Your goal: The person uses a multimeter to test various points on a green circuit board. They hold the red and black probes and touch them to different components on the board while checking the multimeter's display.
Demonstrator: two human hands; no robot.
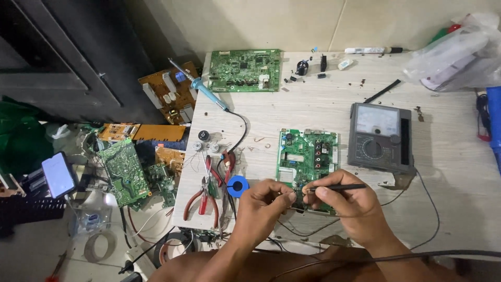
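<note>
— What do you see at the far left?

— I see a phone (58,174) with a lit screen down beside the worktop (313,109), then a heap of loose circuit boards (124,171). On the worktop's left edge lie red-handled pliers (202,197) and a blue roll (238,186). Further back a blue-handled soldering iron (207,92) rests with its tip hanging past the corner, next to a large green board (245,70).

— And my hands?

— My left hand (261,204) has its fingers pinched together at the bottom edge of the small green circuit board (307,166); I cannot tell what, if anything, sits between them. My right hand (347,206) is just beside it, clamped on a thin black probe (334,187) that lies nearly level, its tip at the board's lower edge.

— Where is that board?

— It lies flat near the front of the worktop, about the middle, partly under both hands.

— To the right?

— A grey analogue meter (380,137) is close beside the board, black leads trailing forward. A clear plastic bag (459,52) is in the far right corner.
</note>
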